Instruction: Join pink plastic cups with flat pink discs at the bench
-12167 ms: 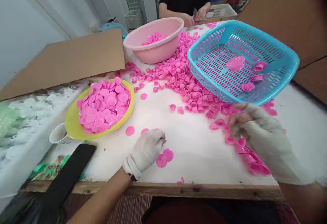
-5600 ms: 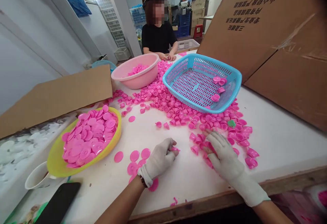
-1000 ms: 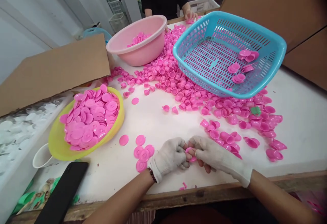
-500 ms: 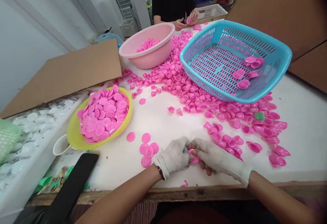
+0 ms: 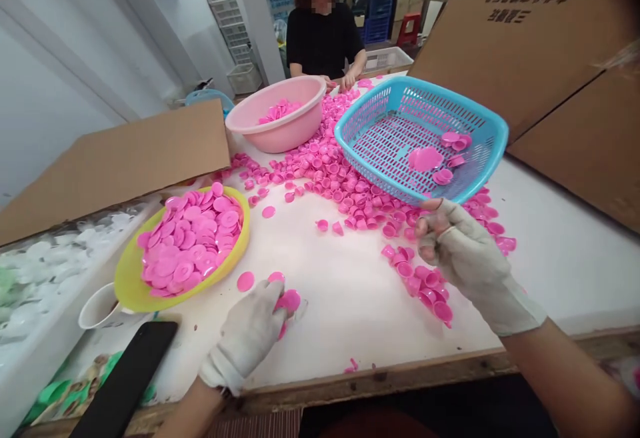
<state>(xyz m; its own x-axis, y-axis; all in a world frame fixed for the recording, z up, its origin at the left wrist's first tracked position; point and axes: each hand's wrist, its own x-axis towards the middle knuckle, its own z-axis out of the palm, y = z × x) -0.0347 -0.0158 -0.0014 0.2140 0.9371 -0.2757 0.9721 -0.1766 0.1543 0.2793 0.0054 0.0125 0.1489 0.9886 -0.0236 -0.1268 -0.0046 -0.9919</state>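
Observation:
My left hand (image 5: 253, 331), in a white fingerless-tipped glove, is at the small group of flat pink discs on the table. Its fingers and thumb close on a pink disc (image 5: 290, 301), with other discs partly hidden underneath. My right hand (image 5: 457, 251), gloved the same way, is raised by the near rim of the blue basket (image 5: 370, 170). Its fingers are loosely curled and apart, with nothing seen between them. Inside the basket, a blurred pink piece (image 5: 425, 159) appears near several pink cups with saucers (image 5: 456, 140). Small pink cups (image 5: 423, 285) lie left of my right hand.
A yellow bowl (image 5: 240, 241) full of pink discs stands left, beside a white cup (image 5: 97, 308) and a black phone (image 5: 133, 371). Behind are a pink basin (image 5: 280, 138) and heaped pink cups (image 5: 325, 171). Another person (image 5: 325, 38) sits opposite. Cardboard (image 5: 565, 78) stands right.
My hands have parted from over the table's middle, where they held a pink disc together. The left went left to the discs, the right up to the basket. A pink piece has appeared in the basket.

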